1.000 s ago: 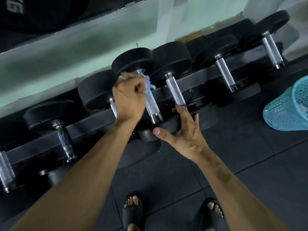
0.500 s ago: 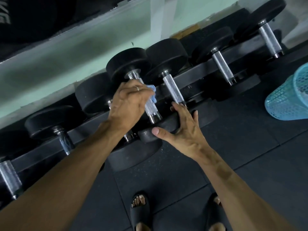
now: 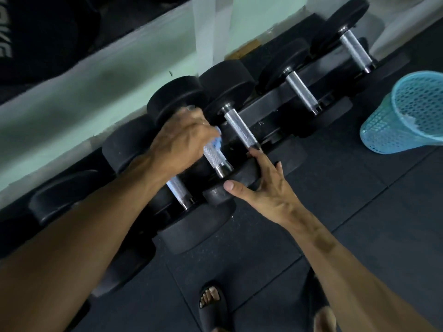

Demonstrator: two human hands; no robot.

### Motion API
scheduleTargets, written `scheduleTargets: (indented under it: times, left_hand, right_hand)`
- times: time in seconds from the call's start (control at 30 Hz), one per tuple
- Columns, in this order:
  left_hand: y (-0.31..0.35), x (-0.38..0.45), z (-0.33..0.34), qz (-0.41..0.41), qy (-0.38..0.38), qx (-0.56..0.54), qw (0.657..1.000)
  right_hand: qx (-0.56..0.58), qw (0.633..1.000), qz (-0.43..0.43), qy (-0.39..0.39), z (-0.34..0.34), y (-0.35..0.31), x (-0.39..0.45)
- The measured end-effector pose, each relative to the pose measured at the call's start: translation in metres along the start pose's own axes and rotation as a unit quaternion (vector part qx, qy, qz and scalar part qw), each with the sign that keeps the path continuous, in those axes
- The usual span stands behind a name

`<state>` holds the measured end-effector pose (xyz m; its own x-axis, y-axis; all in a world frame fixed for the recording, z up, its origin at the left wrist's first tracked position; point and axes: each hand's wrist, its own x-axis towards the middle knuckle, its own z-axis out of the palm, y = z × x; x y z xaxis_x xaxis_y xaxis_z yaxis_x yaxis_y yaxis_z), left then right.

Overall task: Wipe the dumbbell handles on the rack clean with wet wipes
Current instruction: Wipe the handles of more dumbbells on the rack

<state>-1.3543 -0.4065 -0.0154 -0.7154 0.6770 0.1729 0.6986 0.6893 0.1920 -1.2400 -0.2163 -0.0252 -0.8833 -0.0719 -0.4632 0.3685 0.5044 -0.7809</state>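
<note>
gym, dumbbell rack, rubber floor tiles

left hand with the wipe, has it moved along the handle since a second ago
Yes. The left hand slid down the handle from beside the far weight head, then back up.

The dumbbell handles are knurled, bright metal; the weight heads look like matt black rubber. The waste basket is perforated blue plastic, the floor tiles speckled matt rubber.

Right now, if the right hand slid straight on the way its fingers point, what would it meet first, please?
Probably the lower end of the knurled handle: the right hand has its longest fingertip almost at it, though depth is unclear.
</note>
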Motion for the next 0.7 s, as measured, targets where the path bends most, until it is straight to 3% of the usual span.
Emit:
scheduleTargets:
  times: [0.1, 0.27, 0.37, 0.5, 0.7]
  left_hand:
    - [-0.007, 0.004, -0.003, -0.056, 0.013, -0.005, 0.998]
    - [0.025, -0.010, -0.002, 0.062, -0.064, -0.102, 0.991]
    - [0.021, 0.000, -0.004, 0.058, -0.142, -0.102, 0.983]
    - [-0.004, 0.024, -0.010, -0.038, -0.089, -0.058, 0.994]
    - [0.023, 0.000, -0.004, 0.024, -0.174, -0.138, 0.975]
  right_hand:
    - [0.003, 1.000, 0.008, 0.014, 0.005, 0.002, -0.001]
    - [0.010, 0.999, 0.019, 0.037, 0.009, 0.003, -0.003]
    - [0.018, 0.999, 0.008, 0.050, 0.013, 0.004, -0.004]
    - [0.020, 0.998, 0.014, 0.064, 0.016, 0.008, -0.003]
    - [0.004, 0.998, 0.020, 0.067, 0.015, 0.007, -0.005]
